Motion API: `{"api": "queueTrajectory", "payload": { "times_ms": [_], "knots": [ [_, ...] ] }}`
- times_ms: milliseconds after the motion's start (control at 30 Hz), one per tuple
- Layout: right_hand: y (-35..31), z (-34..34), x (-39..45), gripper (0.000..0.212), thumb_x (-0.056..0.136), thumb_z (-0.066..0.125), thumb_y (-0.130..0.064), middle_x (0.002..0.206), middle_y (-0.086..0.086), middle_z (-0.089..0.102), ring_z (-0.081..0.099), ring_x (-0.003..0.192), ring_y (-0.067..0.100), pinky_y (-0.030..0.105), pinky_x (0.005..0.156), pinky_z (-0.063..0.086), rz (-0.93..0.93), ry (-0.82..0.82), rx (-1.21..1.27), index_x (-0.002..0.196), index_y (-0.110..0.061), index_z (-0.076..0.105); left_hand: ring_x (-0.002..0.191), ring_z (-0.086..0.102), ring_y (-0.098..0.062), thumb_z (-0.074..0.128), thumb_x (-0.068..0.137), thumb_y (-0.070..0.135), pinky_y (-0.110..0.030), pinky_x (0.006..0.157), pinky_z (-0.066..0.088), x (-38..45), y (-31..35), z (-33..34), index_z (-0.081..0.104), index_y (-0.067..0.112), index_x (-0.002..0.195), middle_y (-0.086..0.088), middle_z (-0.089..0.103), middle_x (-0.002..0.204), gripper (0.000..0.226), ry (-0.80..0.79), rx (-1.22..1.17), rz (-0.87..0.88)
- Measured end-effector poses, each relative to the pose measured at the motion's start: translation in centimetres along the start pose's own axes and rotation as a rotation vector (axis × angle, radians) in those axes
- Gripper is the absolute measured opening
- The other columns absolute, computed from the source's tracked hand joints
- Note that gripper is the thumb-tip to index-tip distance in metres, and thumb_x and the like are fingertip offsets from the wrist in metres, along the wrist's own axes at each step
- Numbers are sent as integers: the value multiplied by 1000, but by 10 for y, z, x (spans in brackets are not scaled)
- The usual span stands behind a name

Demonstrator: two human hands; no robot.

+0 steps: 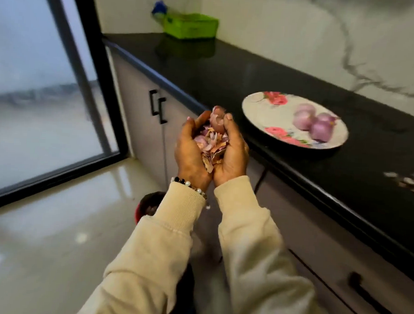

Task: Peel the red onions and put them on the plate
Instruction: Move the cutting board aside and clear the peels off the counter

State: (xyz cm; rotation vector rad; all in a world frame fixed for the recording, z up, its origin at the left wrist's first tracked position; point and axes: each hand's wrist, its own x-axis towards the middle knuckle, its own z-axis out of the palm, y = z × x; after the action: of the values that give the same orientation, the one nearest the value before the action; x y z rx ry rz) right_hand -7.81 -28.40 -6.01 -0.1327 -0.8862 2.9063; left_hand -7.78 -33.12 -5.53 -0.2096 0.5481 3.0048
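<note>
Three peeled red onions (315,123) lie together on the right half of a white plate with pink flowers (261,111), which stands on the black counter. In front of the counter's edge, my left hand (189,151) and my right hand (232,153) are cupped side by side, palms up, fingers curled round a heap of onion peels (211,142). One larger piece of skin sticks up between the fingertips. Both hands hang over the floor, left of the plate.
The black counter (229,69) runs from the back left to the right, with a green basket (191,26) at its far end. A few peel scraps (408,180) lie on the counter at the right. Cabinet doors (141,110) are below; a glass door (37,88) stands left.
</note>
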Motion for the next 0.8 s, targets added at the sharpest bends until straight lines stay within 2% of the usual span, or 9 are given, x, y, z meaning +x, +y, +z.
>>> {"api": "queueTrajectory", "payload": {
  "times_ms": [67,167,300,400,500,567,600,733,800],
  "knots": [
    [47,-10,16,23,96,60,-18,113,17,71,65,111,34,52,106,47,120,33,25,108,-3,72,85,71,-27,43,101,36,-37,80,58,19,20,-44,67,5,97,-16,70,102,39,95,-15,20],
    [126,-35,43,26,98,57,-23,98,14,75,71,91,29,46,89,55,289,113,41,103,-5,74,93,70,-32,44,99,37,-42,91,54,56,42,-120,66,6,99,-18,71,107,38,247,-35,47],
    [208,-86,79,31,101,50,-28,90,12,76,74,78,26,41,78,55,446,264,7,95,-9,75,95,68,-37,41,100,39,-46,92,51,99,51,-212,64,7,103,-21,70,106,39,450,-10,24],
    [266,-129,111,33,100,50,-34,103,15,74,71,93,31,45,91,53,533,333,-65,99,-13,75,101,65,-41,41,100,41,-53,97,47,133,50,-274,65,3,103,-25,69,105,45,607,-3,19],
    [315,-177,142,39,101,46,-40,105,11,75,70,97,27,42,94,52,610,408,-232,102,-13,75,102,65,-42,39,99,52,-51,91,51,172,44,-337,64,0,108,-26,68,110,59,784,-10,1],
    [337,-203,156,53,99,42,-57,116,13,72,67,106,30,46,103,48,687,436,-328,112,-15,72,95,66,-39,32,99,59,-45,82,53,194,40,-373,65,0,108,-24,70,104,68,860,6,-22],
    [348,-219,167,65,94,40,-68,125,15,68,63,114,32,50,108,44,728,434,-362,120,-16,69,98,65,-38,29,97,63,-44,83,52,205,36,-392,65,2,113,-23,70,107,73,888,44,-49],
    [364,-263,195,102,76,32,-90,153,13,43,39,140,37,56,119,24,865,590,-459,150,-22,40,133,44,-34,25,87,76,-48,113,31,229,28,-440,41,10,146,-11,48,146,90,1003,103,-184],
    [357,-269,188,91,84,42,-74,158,12,33,33,144,37,51,120,23,795,605,-608,156,-20,26,141,33,-33,25,83,81,-49,118,22,234,29,-453,27,14,153,-9,34,155,97,1043,72,-207]
  ]
}}
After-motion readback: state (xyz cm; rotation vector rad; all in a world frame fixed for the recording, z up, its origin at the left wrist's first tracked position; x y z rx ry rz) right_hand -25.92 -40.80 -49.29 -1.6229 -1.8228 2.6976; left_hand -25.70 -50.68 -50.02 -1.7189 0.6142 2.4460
